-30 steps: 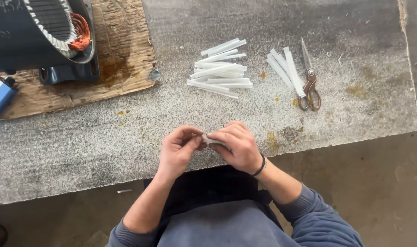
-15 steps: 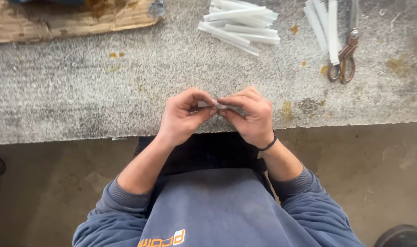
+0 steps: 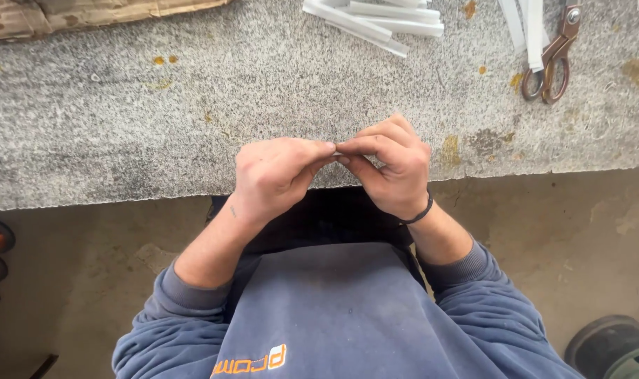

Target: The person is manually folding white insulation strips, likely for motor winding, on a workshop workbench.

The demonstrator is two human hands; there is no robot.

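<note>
Over a speckled stone workbench [image 3: 123, 126], a left hand [image 3: 274, 175] and right hand [image 3: 393, 168] are meeting fingertip to fingertip, pinching a small pale strip [image 3: 338, 149], barely showing between them. White strips [image 3: 375, 17] and scissors [image 3: 551, 60] are lying well beyond the fingers.

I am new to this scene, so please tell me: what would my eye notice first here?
First, the two hands, left hand and right hand, meeting fingertip to fingertip at the edge of the grey stone bench; what they pinch is too small to tell. Beyond them lie white strips and rusty scissors near the top edge.
</note>
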